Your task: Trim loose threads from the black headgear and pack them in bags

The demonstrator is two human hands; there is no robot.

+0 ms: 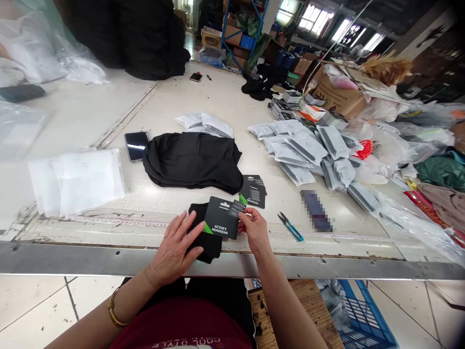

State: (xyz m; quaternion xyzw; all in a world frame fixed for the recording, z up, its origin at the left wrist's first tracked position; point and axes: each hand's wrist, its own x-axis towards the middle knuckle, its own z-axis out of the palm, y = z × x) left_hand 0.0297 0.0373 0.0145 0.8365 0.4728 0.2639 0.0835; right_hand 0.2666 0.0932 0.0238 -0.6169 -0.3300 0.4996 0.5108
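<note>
Two hands: at the near metal edge of the tabletop (218, 102), over a folded black cloth (205, 232) and an "Actor's Headgear" card (220, 218).
Left grip (174, 249): released, fingers spread flat on the cloth, tips just beside the card.
Right grip (254, 230): clenched, pinching a small dark tag (237, 208) against the card's right edge.
Just beyond: more cards (253, 191), touching a black fabric pile (192, 162).
Right of the hands: blue thread snips (290, 227), near the tabletop's near edge, with gray packets (301, 148) farther off.
Left: a smartphone (136, 145), beside the pile.
</note>
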